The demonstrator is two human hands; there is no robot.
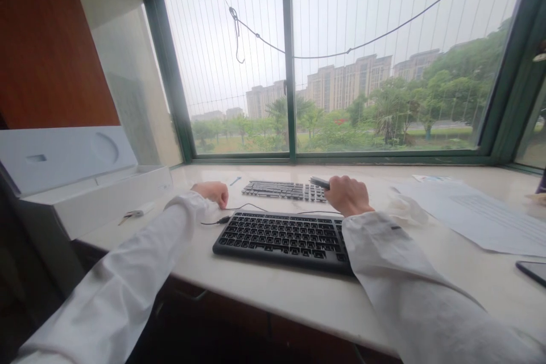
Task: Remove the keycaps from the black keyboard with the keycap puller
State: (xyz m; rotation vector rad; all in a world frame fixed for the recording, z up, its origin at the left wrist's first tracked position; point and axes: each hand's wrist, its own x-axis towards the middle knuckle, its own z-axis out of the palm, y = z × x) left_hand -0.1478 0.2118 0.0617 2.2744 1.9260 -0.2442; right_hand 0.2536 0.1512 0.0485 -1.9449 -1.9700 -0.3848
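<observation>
A black keyboard (281, 237) without its keycaps lies at the counter's front edge, its switch sockets bare. Behind it the loose dark keycaps (277, 189) are laid out in rows. My right hand (347, 193) is closed around a dark brush-like tool (321, 182), whose end points left over the right end of the keycaps. To the left of the keycaps, my left hand (214, 192) rests curled on the counter near a thin black cable (247, 206). Its fingertips are turned down, and whatever may be in them is hidden.
An open white box (115, 202) with its lid (63, 153) raised stands at left. Beside it lies a small white item (139, 212). A blue tool (235, 181) is near the keycaps. Printed paper (478, 213), crumpled plastic (405, 209) and a phone (533, 271) lie at right.
</observation>
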